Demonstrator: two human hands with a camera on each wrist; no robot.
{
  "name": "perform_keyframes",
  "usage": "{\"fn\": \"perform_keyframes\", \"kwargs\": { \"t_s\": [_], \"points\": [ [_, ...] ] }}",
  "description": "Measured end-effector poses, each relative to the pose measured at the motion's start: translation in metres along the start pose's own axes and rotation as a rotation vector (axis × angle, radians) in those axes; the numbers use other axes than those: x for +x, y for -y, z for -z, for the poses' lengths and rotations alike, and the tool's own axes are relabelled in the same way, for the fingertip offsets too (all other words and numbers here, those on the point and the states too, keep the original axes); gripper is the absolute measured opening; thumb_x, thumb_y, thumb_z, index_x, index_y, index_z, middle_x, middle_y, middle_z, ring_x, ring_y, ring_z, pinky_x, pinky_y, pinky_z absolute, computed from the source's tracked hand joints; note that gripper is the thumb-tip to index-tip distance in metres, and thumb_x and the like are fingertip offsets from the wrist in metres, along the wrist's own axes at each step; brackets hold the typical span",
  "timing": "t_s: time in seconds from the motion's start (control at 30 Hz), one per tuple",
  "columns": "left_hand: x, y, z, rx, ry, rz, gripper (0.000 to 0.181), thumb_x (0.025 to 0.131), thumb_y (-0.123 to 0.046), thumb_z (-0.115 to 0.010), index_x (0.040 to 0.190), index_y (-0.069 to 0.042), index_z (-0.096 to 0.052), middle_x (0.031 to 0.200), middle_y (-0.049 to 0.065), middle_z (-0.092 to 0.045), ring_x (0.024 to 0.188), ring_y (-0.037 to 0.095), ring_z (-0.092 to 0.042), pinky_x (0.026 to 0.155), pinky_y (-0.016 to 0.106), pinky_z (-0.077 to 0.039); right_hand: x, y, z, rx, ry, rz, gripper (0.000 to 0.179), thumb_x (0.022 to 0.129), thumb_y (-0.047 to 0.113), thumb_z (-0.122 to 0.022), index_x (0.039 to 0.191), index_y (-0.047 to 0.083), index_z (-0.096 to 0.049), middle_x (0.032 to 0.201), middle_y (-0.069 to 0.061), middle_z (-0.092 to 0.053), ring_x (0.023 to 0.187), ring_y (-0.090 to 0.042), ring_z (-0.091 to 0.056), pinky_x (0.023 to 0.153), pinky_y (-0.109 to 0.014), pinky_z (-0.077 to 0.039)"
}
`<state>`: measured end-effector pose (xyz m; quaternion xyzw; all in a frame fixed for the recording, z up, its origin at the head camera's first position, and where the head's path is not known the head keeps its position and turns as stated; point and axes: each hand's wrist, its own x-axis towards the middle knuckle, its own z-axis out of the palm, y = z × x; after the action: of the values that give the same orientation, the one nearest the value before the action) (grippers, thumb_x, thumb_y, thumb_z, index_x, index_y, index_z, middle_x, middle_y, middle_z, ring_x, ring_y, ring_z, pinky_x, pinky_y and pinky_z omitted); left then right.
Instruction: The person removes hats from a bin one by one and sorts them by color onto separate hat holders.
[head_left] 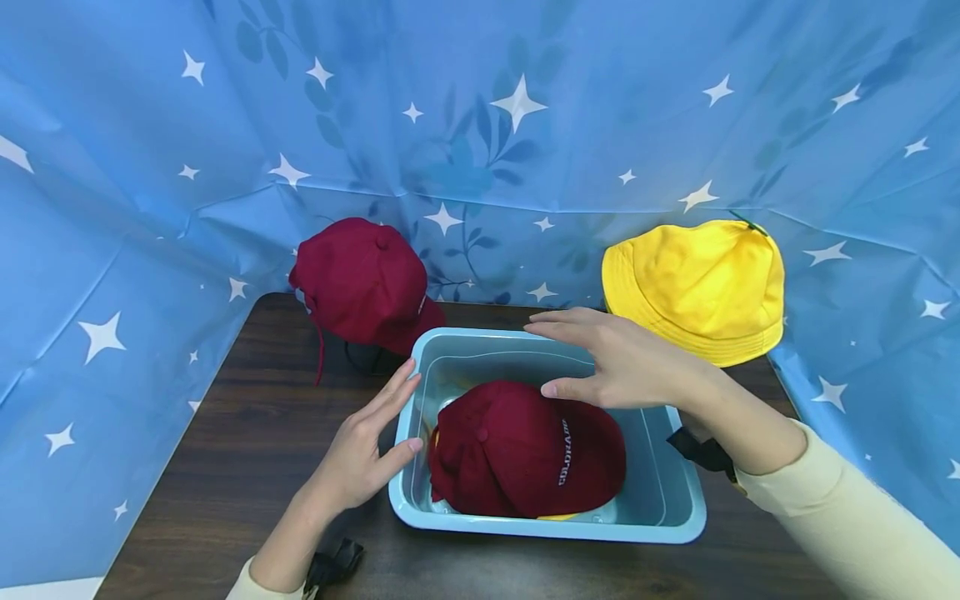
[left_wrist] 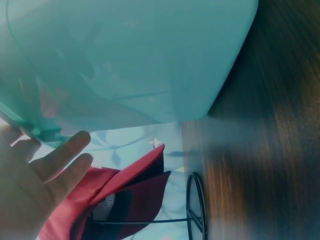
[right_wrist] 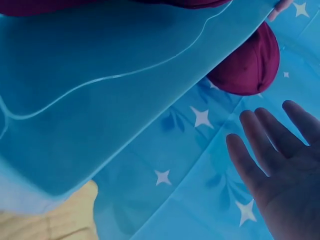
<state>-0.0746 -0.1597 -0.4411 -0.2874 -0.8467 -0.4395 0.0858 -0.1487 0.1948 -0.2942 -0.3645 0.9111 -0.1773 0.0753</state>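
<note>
A light blue plastic bin (head_left: 678, 500) stands on the table with a maroon cap (head_left: 510, 450) inside, its crown up and white lettering toward the brim at right. Bits of yellow fabric (head_left: 558, 517) show beneath that cap. My left hand (head_left: 367, 450) is at the bin's left rim, fingers extended along it and thumb pointing at the cap. Over the bin's back right part hovers my right hand (head_left: 618, 354), fingers straight and thumb apart, holding nothing; the right wrist view shows its spread fingers (right_wrist: 265, 145) beside the bin wall.
Behind the bin at left, a second maroon cap (head_left: 363, 279) sits on a black wire stand (left_wrist: 196, 205). At back right is a yellow bucket hat (head_left: 697, 287). A blue star-patterned cloth (head_left: 465, 100) hangs round the dark wooden table (head_left: 225, 467).
</note>
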Motion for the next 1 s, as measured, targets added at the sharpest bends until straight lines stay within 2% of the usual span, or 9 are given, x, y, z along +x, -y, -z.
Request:
{"fn": "perform_keyframes", "kwargs": {
  "t_s": [0.3,0.53,0.8,1.0],
  "points": [
    [0.000,0.002,-0.001,0.006,-0.006,-0.021,0.073,0.094,-0.014,-0.071,0.160,-0.002,-0.041,0.171,0.008,-0.029,0.152,0.027,-0.039,0.110,0.048,-0.047,0.013,0.010,-0.016,0.019,0.054,0.037,0.082,0.084,0.051,-0.083,0.153,0.015,-0.055,0.153,-0.006,-0.055,0.141,-0.030,-0.050,0.103,-0.054,-0.053],
    [0.000,0.001,0.000,-0.007,-0.002,-0.003,0.073,0.095,-0.014,-0.070,0.160,-0.003,-0.040,0.172,0.006,-0.028,0.152,0.026,-0.038,0.111,0.050,-0.046,0.020,0.013,-0.028,0.070,0.113,0.055,0.080,0.082,0.050,-0.085,0.150,0.017,-0.058,0.153,-0.004,-0.056,0.140,-0.028,-0.050,0.104,-0.052,-0.053],
    [0.000,0.002,0.000,0.002,-0.004,0.000,0.072,0.095,-0.015,-0.070,0.160,-0.002,-0.041,0.172,0.006,-0.028,0.152,0.026,-0.039,0.111,0.049,-0.047,0.026,0.004,-0.038,0.144,0.203,0.086,0.074,0.080,0.045,-0.089,0.144,0.016,-0.065,0.151,-0.008,-0.056,0.137,-0.029,-0.051,0.095,-0.045,-0.059],
    [-0.001,0.002,0.000,-0.003,-0.003,0.005,0.072,0.095,-0.015,-0.070,0.160,-0.003,-0.041,0.172,0.005,-0.028,0.152,0.025,-0.039,0.112,0.047,-0.046,0.030,-0.004,-0.045,0.222,0.270,0.065,0.072,0.078,0.042,-0.092,0.141,0.016,-0.067,0.149,-0.007,-0.057,0.136,-0.030,-0.050,0.093,-0.043,-0.060]
  ]
}}
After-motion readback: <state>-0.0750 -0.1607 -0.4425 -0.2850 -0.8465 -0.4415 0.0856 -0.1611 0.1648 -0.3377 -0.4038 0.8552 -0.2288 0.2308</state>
